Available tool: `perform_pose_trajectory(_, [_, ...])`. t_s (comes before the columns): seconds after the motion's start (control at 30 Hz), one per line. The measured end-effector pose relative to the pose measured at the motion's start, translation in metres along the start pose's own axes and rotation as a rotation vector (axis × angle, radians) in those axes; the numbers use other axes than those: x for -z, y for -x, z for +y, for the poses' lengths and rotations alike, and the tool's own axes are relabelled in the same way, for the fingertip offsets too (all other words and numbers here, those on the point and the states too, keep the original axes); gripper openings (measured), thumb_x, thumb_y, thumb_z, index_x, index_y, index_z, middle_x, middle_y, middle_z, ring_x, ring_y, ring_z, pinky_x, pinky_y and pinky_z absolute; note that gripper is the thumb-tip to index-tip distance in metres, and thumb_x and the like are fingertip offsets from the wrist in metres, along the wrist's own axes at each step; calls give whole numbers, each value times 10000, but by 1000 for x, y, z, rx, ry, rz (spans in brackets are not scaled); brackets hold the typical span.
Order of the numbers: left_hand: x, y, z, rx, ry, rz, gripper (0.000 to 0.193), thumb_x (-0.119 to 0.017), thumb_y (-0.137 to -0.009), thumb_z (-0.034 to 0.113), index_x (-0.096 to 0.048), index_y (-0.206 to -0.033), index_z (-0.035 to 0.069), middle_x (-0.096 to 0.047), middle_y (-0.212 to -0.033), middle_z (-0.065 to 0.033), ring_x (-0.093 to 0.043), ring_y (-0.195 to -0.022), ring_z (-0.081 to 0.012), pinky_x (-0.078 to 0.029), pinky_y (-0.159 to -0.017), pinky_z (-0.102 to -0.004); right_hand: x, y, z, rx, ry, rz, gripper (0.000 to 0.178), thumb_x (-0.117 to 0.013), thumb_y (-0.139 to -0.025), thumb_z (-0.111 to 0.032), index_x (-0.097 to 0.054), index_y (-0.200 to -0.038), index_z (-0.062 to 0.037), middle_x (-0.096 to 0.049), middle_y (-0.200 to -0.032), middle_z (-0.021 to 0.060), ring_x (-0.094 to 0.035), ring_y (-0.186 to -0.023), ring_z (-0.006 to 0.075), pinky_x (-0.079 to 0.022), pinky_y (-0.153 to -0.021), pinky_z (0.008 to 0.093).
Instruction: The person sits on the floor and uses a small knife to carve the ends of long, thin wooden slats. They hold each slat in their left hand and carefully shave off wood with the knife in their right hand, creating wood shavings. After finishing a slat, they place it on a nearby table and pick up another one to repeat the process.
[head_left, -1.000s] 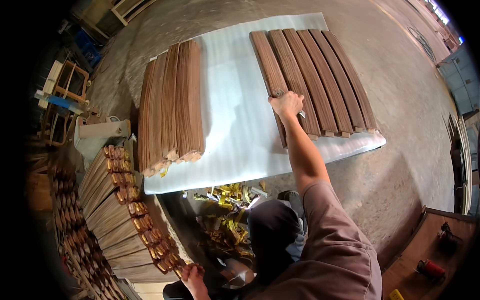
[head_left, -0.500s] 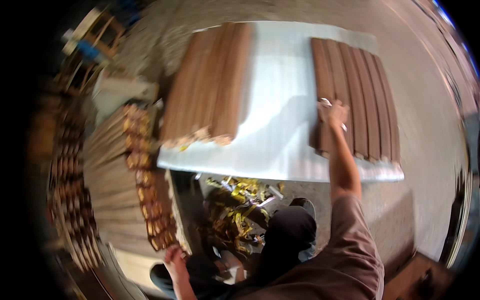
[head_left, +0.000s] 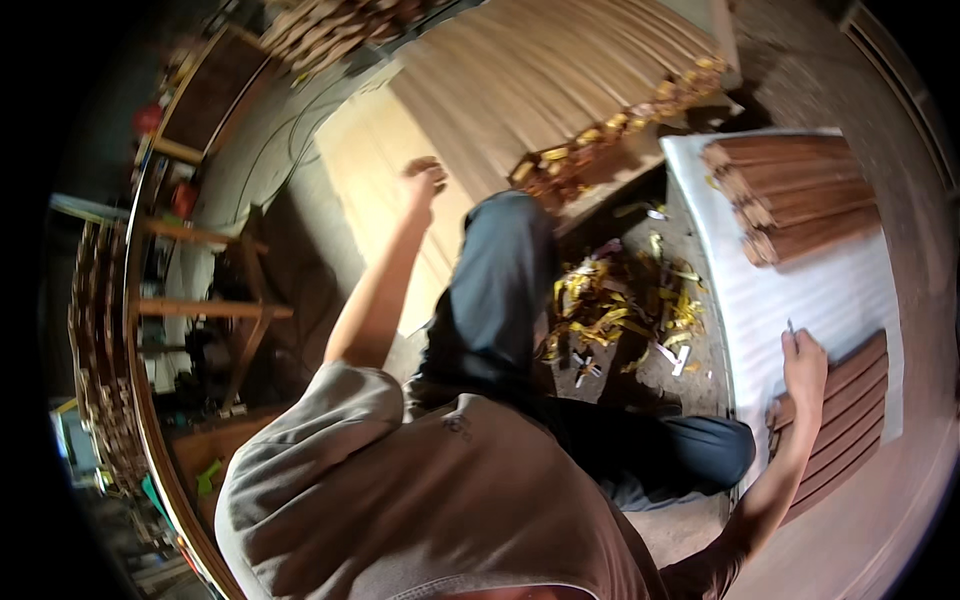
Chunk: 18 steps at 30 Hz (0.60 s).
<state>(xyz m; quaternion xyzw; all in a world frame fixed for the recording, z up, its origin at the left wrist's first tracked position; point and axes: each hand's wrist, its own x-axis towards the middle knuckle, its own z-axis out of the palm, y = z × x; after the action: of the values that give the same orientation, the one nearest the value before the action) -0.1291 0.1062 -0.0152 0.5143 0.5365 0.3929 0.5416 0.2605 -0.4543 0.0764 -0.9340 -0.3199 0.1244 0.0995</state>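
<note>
My right hand [head_left: 806, 362] is closed in a pinch on a small thin grey piece [head_left: 790, 326], whose upper end pokes out past the fingers; its kind is unclear. That hand is over the white foam sheet, beside a row of dark brown wooden strips [head_left: 845, 405], with my forearm crossing their ends. My left hand [head_left: 424, 178] has its fingers curled in above the pale board [head_left: 375, 160], close to a wide layer of brown strips [head_left: 530, 75]. What it holds, if anything, cannot be made out.
A second bundle of brown strips [head_left: 800, 195] lies on the foam sheet [head_left: 740, 270]. Torn yellow tape scraps [head_left: 610, 310] litter the floor by my legs. Yellow-wrapped ends [head_left: 590, 135] line the large stack. A wooden frame [head_left: 215, 308] and stacked strips [head_left: 95, 350] stand at left.
The view has swung left, so the foam sheet now sits at the right. My right hand has moved off the strips' upper face to their side; my left hand is now over the pale board.
</note>
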Motion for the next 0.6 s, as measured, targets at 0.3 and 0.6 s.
perform_pose_trajectory(0.3, [-10,-104,-168,260,7,-439,359,-588,-977,245,-595,-1226,-14,-682,-1156,-177,-718,-986,-263,-618,-794,-391,-60,43,-130,62,127,-420,282,-634,-939,-284,-681,-1021,-19,-678,-794,202,-684,-784,344,-546,-732,482])
perform_pose_trajectory(0.6, [-103,-70,-86,74,-612,-481,441,-794,-832,444,-775,-956,22,-738,-859,-44,-657,-809,-165,-550,-743,-336,-134,20,-122,-58,33,-432,175,-559,-967,-150,-638,-869,-28,-518,-697,57,-462,-607,126,-486,-539,287])
